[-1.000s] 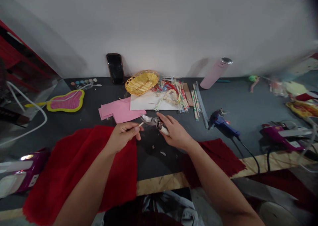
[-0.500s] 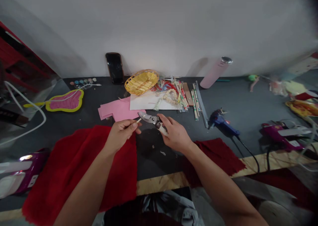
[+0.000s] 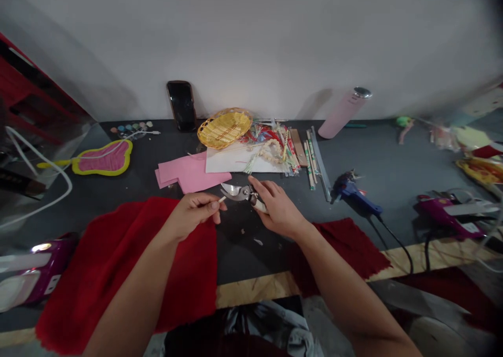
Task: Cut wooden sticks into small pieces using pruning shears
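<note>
My left hand [image 3: 196, 213] pinches a short pale stick [image 3: 222, 199] between thumb and fingers, most of it hidden in the grip. In my right hand [image 3: 281, 208] is a pair of pruning shears [image 3: 236, 191] with light handles, their blades apart and pointing left. The stick's tip lies close to the lower blade; whether they touch I cannot tell. Beneath my left forearm spreads a red cloth [image 3: 129, 242], and a smaller red cloth [image 3: 346, 247] lies under my right forearm. Pink paper [image 3: 188, 173] rests just beyond my left hand.
Beyond the hands lie a yellow wicker basket [image 3: 226, 127], white paper [image 3: 223, 160] and wrapped sticks [image 3: 310, 163]. A phone [image 3: 181, 106] and a pink bottle [image 3: 343, 113] stand by the wall. At right is a blue glue gun [image 3: 356, 194] with a cord; a yellow-edged pink fan-like piece [image 3: 102, 158] lies left.
The shears' blades have opened wider and sit slightly lower. My left hand with the stick has dropped a little toward me. The other things have stayed in place.
</note>
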{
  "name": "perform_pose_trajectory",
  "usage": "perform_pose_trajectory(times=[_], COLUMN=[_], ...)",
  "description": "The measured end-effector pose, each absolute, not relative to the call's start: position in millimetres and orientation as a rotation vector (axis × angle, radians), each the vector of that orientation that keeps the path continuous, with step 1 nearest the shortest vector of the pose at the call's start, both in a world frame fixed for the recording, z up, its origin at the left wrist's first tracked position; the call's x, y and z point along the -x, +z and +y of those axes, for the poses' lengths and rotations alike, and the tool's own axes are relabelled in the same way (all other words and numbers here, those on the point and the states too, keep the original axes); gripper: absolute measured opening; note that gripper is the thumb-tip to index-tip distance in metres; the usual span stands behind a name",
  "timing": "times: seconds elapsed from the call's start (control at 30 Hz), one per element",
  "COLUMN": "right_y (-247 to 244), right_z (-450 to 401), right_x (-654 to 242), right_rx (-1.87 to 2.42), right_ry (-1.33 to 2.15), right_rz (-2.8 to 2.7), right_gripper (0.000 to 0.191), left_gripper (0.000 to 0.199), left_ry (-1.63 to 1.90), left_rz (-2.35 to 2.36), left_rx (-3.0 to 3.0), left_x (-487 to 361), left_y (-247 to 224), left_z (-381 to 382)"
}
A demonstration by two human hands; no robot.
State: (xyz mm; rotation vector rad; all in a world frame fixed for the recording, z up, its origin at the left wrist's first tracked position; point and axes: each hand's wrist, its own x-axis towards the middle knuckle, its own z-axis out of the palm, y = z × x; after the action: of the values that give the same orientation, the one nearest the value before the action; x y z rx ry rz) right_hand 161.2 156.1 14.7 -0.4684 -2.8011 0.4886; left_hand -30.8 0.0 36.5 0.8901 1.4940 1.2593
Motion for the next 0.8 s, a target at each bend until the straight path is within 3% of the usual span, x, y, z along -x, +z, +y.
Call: perform_pose_trajectory(times=[0.47, 0.8], right_y=[17, 17], right_z=[142, 160], right_x=[-156, -162], right_rx=[0.656, 0.428], right_ry=[0.497, 0.459], right_rz=[-2.794, -2.835], right_gripper=[0.063, 0.077], left_gripper=[0.025, 0.028], left_ry=[1.341, 1.199], left_rz=[1.776, 1.459], left_rx=[-1.017, -0.965], left_x=[32, 37], left_y=[31, 34], left_z=[4, -3])
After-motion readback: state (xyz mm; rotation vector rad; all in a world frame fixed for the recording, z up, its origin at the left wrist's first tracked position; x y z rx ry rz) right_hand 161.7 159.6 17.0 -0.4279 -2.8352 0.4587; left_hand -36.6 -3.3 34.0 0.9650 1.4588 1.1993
